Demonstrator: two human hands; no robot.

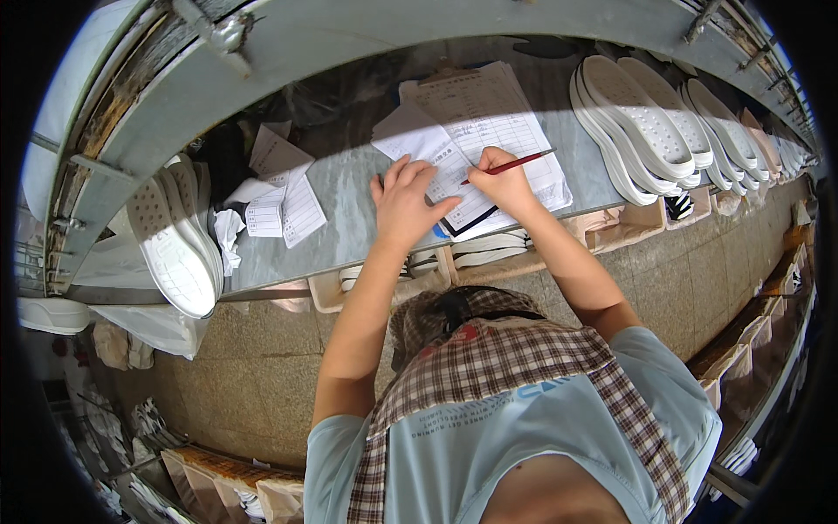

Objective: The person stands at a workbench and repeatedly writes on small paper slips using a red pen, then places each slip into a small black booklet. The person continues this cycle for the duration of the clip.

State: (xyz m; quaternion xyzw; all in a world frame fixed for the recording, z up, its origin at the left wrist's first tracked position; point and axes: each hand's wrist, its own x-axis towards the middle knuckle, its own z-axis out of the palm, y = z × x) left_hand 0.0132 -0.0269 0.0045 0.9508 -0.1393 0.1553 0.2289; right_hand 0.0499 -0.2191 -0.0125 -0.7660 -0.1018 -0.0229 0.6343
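Note:
My right hand [504,182] grips a dark red pen [527,159], its tip down on a white paper slip [456,179]. With fingers spread, my left hand [407,199] lies flat on the left part of that slip and steadies it. Beneath and beyond the slip is a stack of lined form sheets [489,103] with handwriting in its rows. A dark edge, perhaps of a clipboard or phone, shows under the papers between my hands; I cannot tell which.
White shoe soles [644,122] stand in rows at the right of the grey bench [349,196]; more soles [179,240] lean at its left. Loose printed slips [284,196] lie left of my hands. Below the bench edge are bins [449,266] with soles. A metal beam [393,31] arches across the far side.

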